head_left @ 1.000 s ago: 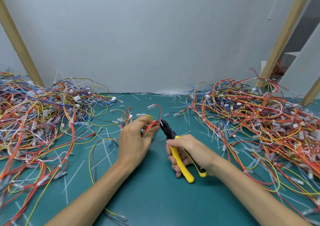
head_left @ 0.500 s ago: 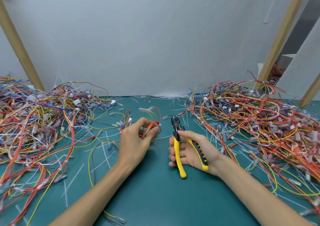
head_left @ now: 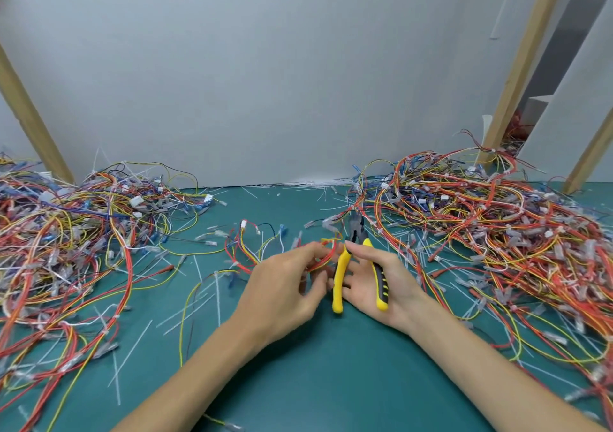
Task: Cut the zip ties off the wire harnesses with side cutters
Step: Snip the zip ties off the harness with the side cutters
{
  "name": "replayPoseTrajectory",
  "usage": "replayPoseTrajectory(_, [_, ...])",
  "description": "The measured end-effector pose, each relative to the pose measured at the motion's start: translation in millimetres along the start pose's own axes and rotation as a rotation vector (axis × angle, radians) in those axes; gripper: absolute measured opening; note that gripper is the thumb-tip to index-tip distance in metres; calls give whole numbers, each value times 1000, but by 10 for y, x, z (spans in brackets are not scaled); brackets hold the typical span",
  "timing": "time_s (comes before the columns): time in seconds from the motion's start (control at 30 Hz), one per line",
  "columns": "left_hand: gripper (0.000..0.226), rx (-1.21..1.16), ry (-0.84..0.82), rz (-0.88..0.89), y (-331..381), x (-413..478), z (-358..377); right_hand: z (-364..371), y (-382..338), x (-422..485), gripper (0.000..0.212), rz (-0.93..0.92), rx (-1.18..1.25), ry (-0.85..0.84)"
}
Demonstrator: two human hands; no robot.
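The left hand [head_left: 285, 285] pinches a small bundle of red and yellow wires [head_left: 323, 255]. Just beside it, the right hand [head_left: 381, 285] grips yellow-and-black-handled side cutters [head_left: 356, 259], their handles spread, over the teal table [head_left: 315, 382].

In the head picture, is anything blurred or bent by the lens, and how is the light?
Head view: soft, even light, no glare, only a faint shadow on the green mat; the left hand, holding a wire harness, is motion-smeared at the fingers; the right hand and side cutters look sharper; the wooden posts lean outward, likely wide-lens distortion.
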State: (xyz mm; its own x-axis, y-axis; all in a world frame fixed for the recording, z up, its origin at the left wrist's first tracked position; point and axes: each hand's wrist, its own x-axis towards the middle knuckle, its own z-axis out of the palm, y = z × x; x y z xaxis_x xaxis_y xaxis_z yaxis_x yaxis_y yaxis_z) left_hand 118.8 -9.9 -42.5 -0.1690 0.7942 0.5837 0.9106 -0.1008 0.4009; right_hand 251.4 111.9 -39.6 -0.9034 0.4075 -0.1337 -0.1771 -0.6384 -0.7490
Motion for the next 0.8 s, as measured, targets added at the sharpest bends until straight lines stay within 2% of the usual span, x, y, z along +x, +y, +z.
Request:
replayPoseTrajectory(0.1, [37, 6, -174, -14, 15, 39, -48, -27, -29, 10, 42, -73, 10, 53])
replayPoseTrajectory(0.2, [48, -237, -360, -190, -19, 114, -149, -39, -54, 29, 52, -128, 78, 90])
replayPoseTrajectory(0.3, [31, -506, -449, -341, -96, 197, -305, -32, -57, 33, 25, -152, 100, 114])
replayPoseTrajectory(0.37, [20, -505, -523, -386, -158, 230, -402, -32, -54, 30, 16, -151, 93, 138])
replayPoseTrajectory(0.47, [17, -389, -616, -412, -190, 262, -500, -44, -37, 43, 12, -157, 91, 154])
replayPoseTrajectory(0.53, [11, -363, -656, -445, -174, 267, -544, -49, -39, 52, 11, -170, 83, 177])
replayPoseTrajectory(0.63, [11, -436, -806, -481, -108, 266, -589, -57, -61, 58, 13, -194, 87, 220])
replayPoseTrajectory(0.73, [17, -704, -922, -538, -44, 236, -598, -53, -56, 65, 17, -206, 82, 217])
replayPoseTrajectory(0.8, [19, -882, -1008, -575, -16, 201, -567, -45, -47, 78, 31, -212, 75, 209])
